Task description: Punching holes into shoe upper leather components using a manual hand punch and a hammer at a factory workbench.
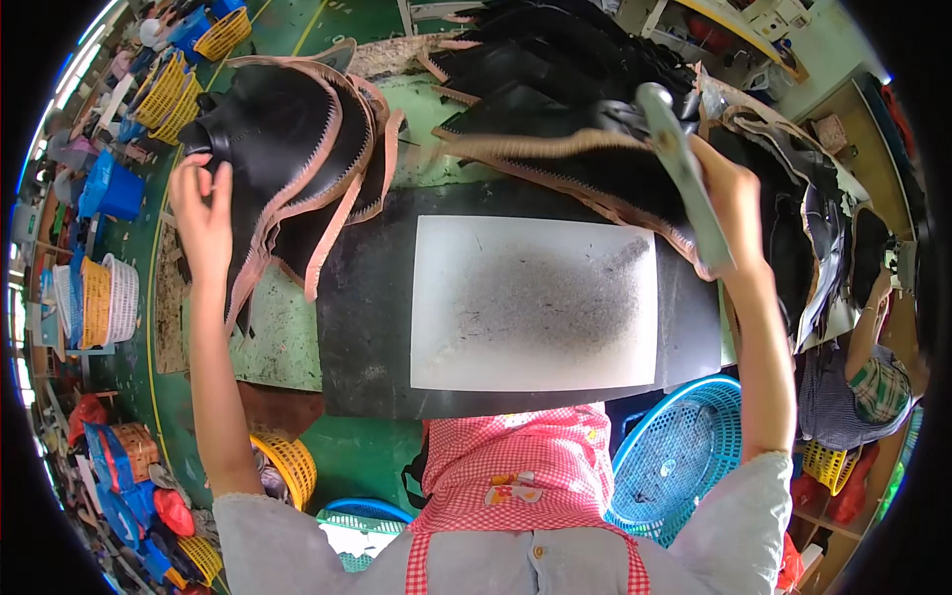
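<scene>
Here we are, left hand [206,213] out at the stack of black leather pieces [273,124], bent fingers touching the stack's left edge; whether they pinch it, we can't tell. Over on the right, our right hand [732,198] has its fingers closed around a grey-green tool [679,164], held aslant above the larger black leather pile [555,74] with its tan zigzag edges. Between our arms, a smudged white board [446,347] lies on the black mat [365,307] covering part of the tabletop [273,337].
</scene>
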Tool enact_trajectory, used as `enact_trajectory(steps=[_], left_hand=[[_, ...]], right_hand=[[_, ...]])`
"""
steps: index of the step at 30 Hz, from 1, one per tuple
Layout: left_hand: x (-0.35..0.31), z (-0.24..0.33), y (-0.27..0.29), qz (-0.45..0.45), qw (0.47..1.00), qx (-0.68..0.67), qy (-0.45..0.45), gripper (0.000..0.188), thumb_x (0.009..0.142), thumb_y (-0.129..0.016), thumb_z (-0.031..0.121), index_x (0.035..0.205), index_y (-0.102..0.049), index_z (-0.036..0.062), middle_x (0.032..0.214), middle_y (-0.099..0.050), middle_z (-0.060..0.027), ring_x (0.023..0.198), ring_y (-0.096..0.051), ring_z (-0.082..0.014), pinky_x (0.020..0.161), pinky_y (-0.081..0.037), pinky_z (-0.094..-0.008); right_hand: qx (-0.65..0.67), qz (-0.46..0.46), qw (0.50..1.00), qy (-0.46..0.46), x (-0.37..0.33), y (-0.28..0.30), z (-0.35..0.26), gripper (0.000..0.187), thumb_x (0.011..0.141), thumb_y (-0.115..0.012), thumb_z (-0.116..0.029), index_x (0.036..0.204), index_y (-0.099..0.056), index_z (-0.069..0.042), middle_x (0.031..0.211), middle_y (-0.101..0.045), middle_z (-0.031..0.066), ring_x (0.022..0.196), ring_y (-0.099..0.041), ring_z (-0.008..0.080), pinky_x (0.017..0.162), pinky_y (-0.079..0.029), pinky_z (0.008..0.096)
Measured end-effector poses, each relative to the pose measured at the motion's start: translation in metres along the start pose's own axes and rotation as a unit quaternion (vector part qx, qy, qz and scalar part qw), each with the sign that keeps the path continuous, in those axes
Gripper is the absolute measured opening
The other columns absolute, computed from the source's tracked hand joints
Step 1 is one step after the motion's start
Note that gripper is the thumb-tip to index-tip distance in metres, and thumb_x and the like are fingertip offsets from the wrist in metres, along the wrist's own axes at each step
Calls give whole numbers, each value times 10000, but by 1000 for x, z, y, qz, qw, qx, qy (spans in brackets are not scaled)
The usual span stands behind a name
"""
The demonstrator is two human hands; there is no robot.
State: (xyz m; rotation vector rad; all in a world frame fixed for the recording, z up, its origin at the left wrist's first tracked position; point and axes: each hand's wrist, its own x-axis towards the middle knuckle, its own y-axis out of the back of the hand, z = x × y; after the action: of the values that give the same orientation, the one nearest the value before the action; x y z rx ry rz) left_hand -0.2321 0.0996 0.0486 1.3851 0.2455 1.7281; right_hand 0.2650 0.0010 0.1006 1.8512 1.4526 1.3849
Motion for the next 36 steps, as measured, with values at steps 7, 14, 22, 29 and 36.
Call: enact_trajectory(steps=[7,14,22,29,36], left_hand=[[-74,201,-10,-186,861,-435,-187,190,862,-653,59,983,-505,59,970,-665,-143,791,-637,-293,756,-511,-389],[-161,223,-18,-404,823,-389,-96,461,786,-770,153,1191,-602,11,936,-625,-90,1002,-607,-282,873,-482,-407],[-143,186,-44,-458,782,-327,-268,342,799,-671,117,1112,-555,43,1241,-650,-110,1281,-544,-318,1118,-378,-531],[-118,194,-33,-389,826,-403,-65,103,933,-448,30,878,-498,-42,1026,-589,-145,763,-549,-217,742,-454,-348],[-120,214,-47,-332,840,-429,23,170,872,-687,-40,1042,-673,-41,1047,-636,-82,835,-676,-135,714,-562,-252]], right_hand=[[129,-305,942,53,-125,-14,-77,436,710,-723,-1,1129,-612,48,957,-677,190,894,-687,343,786,-548,413],[169,-408,897,-38,-124,12,-61,351,749,-701,-59,1074,-611,38,856,-638,206,772,-661,373,688,-513,416],[159,-338,924,-87,-118,-12,-50,198,918,-686,-115,936,-537,14,639,-532,179,540,-579,358,478,-409,370],[141,-339,926,-88,-121,-16,-54,175,939,-670,-132,934,-551,-4,664,-590,178,524,-581,341,472,-415,359],[157,-375,905,-121,-114,-13,-55,230,892,-681,-132,963,-527,24,751,-620,281,712,-626,462,591,-502,437]])
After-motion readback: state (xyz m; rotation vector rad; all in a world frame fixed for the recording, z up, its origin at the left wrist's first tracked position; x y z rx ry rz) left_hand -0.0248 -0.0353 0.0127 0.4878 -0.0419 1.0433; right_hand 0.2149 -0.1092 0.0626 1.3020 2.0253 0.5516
